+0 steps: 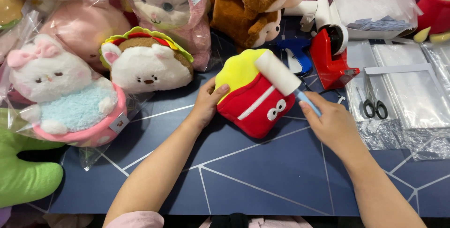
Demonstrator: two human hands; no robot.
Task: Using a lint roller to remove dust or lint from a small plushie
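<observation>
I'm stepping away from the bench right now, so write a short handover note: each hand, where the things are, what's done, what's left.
Left hand: steadies the red-and-yellow plush by its left edge, on the blue mat.
Right hand: holds the lint roller by its blue handle, white roll lying on the plush's top.
Nearby: scissors and clear bags to the right, red tape dispenser behind.
Done: plush laid out, rolling under way; several other plushes already sit in bags at left.
Left: this plush is not yet bagged.
</observation>
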